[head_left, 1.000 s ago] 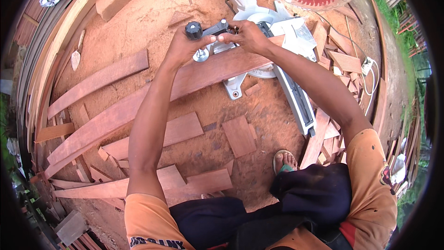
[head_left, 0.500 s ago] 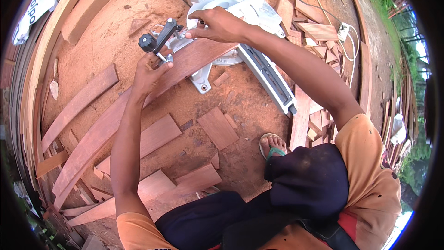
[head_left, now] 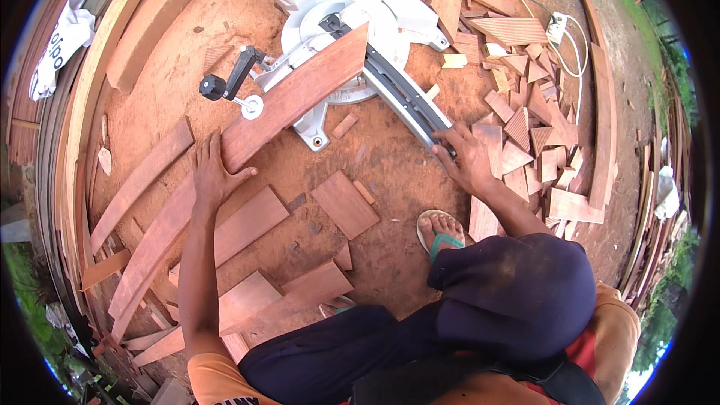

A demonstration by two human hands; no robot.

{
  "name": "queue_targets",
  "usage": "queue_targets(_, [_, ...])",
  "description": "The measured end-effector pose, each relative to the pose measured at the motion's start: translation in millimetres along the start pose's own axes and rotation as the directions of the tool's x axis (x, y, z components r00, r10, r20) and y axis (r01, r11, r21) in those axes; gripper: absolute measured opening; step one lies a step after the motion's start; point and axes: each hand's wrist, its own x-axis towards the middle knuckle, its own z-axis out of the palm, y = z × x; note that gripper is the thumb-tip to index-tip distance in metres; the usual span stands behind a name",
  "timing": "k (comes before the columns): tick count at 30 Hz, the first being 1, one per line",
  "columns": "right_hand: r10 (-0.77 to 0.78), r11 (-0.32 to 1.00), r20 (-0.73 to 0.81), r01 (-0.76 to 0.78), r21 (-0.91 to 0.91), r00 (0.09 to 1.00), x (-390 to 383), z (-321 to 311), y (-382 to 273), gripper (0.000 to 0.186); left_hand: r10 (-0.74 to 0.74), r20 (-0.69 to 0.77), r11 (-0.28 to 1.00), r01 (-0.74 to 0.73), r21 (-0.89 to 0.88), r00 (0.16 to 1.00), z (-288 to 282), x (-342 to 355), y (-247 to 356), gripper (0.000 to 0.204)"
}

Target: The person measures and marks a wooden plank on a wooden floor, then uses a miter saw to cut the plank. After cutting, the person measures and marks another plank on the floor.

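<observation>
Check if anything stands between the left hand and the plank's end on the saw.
Yes, the clamp: its disc sits on the far edge of the plank, ahead of the left hand. Beyond it, nothing visible lies on the plank.

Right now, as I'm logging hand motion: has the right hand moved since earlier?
Yes: the right hand went from the clamp rightward and nearer, to the saw's slotted rail.

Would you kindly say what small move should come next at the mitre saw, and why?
Perhaps nudge the slotted mitre arm sideways with the right hand, to adjust its angle: that hand is at the arm's outer end, and the left hand lies spread on the long reddish board, whose end reaches the arm.
</observation>
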Motion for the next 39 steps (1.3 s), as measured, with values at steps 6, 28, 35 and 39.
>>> queue_targets(6, [0.092,0.977,-0.061,-0.102,-0.189,0.994,12,-15,41,0.046,-0.026,0.120,0.991,0.041,-0.126,0.992,-9,11,-5,0.106])
queue_targets(28, [0.265,0.782,0.612,-0.537,0.315,0.745,-31,-49,82,0.079,0.428,0.508,0.903,-0.368,-0.221,0.747,-50,-240,86,0.096])
queue_targets(35, [0.272,0.640,0.769,-0.706,0.303,0.578,0,-52,82,0.065,0.431,0.332,0.902,-0.392,-0.182,0.839,-44,-255,78,0.108])
queue_targets(39, [0.221,0.804,0.751,-0.552,0.220,0.622,7,-48,87,0.067,0.397,0.336,0.913,-0.333,-0.234,0.854,-37,-260,80,0.112])
